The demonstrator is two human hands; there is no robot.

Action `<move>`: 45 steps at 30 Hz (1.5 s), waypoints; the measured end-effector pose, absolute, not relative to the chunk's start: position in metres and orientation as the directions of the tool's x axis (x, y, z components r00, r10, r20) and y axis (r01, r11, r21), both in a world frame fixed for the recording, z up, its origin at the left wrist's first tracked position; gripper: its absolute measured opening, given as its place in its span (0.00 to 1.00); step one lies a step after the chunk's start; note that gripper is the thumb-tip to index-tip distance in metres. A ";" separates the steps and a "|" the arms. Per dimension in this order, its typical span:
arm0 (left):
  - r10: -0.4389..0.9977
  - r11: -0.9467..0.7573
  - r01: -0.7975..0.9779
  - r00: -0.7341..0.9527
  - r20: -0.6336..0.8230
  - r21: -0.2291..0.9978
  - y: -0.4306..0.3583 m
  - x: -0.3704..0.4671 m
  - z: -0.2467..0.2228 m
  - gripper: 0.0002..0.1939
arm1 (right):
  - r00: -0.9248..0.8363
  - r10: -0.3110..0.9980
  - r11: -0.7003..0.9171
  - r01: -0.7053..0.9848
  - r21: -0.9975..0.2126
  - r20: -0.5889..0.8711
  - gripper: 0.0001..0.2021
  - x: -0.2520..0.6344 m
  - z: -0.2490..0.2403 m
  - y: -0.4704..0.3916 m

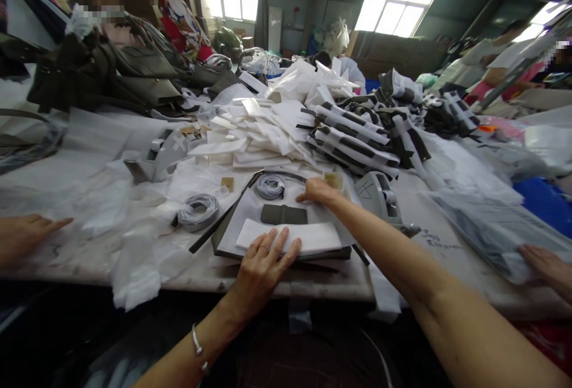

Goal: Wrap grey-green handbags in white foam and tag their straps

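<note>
A dark bag (218,244) lies flat at the table's front edge, with a sheet of thin white wrapping over it. My left hand (263,260), fingers spread, rests on a folded white foam strip (313,239) on the bag's near part. Just beyond the strip is a dark flap with a tab (284,214), and farther back a coiled wrapped strap (270,186). My right hand (318,190) reaches over the bag's far right corner, its fingers bent together near the strap; what they hold, if anything, is hidden. A second wrapped coil (198,212) lies left of the bag.
Tape dispensers stand left (167,152) and right (379,197). Behind lie piled white foam sheets (263,132) and wrapped dark straps (353,143). Dark bags (143,72) are heaped back left. Other people's hands show at the left (31,236) and right (547,266) edges.
</note>
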State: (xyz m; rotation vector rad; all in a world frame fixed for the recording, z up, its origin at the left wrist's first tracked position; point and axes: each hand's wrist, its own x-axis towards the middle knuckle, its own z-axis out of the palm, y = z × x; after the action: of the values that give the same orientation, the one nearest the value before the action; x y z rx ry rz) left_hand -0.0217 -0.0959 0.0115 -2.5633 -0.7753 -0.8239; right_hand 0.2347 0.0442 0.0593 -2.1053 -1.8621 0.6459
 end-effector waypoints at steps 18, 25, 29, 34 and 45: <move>0.405 -0.782 0.605 0.674 0.618 -0.148 -0.096 -0.046 0.012 0.22 | 0.126 0.956 -0.293 0.494 -0.818 -0.266 0.12 0.238 0.055 0.016; 0.414 -0.775 0.612 0.682 0.603 -0.161 -0.098 -0.041 0.008 0.22 | 0.077 0.991 -0.119 0.071 -0.990 -0.114 0.32 0.240 0.062 -0.019; 0.405 -0.779 0.604 0.691 0.598 -0.169 -0.098 -0.041 0.011 0.22 | -0.053 0.996 -0.075 0.028 -0.997 -0.076 0.28 0.243 0.069 -0.034; 0.410 -0.776 0.603 0.704 0.580 -0.183 -0.099 -0.042 0.013 0.22 | -0.080 0.997 0.015 0.178 -0.984 0.001 0.12 0.231 0.094 -0.064; 0.393 -0.800 0.571 0.730 0.559 -0.183 -0.101 -0.041 0.016 0.19 | -0.236 0.806 0.496 0.770 -0.402 0.543 0.12 0.178 0.039 -0.161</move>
State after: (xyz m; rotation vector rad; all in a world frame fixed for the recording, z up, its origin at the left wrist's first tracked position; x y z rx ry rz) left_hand -0.0412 -0.1009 0.0160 -2.5896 -0.7479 -0.7252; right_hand 0.1780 -0.1612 0.0385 -1.2912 -2.0243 0.0644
